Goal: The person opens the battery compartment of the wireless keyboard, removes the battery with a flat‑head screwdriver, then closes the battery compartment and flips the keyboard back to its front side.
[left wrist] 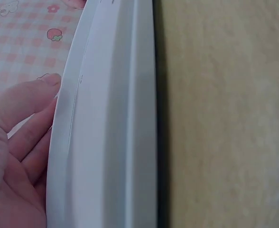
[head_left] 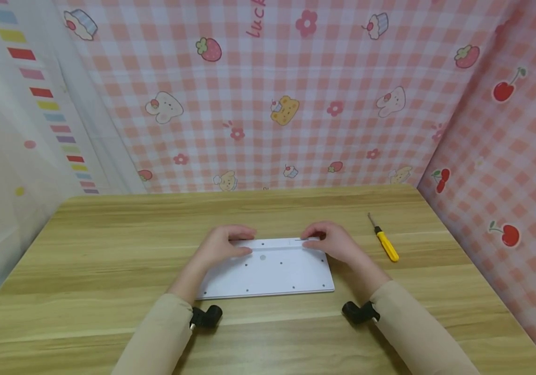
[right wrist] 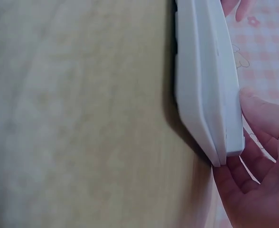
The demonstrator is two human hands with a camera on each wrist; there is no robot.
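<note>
A white keyboard (head_left: 268, 276) lies face down on the wooden table, its flat back dotted with several small dark screw holes and one round mark. At its far left part, my left hand (head_left: 221, 246) grips the raised rear edge, thumb on the back and fingers behind. My right hand (head_left: 337, 245) holds the far right corner in the same way. In the right wrist view, the right thumb rests on the top of the keyboard (right wrist: 206, 85) and the fingers reach round its end. The left wrist view has the left fingers partly hidden behind the keyboard (left wrist: 92, 142).
Right of the keyboard lies a screwdriver (head_left: 386, 246) with a yellow handle, its shaft pointing away. The wooden table (head_left: 108, 250) meets a pink checked cloth (head_left: 258, 156) at the back, with more cloth on both sides.
</note>
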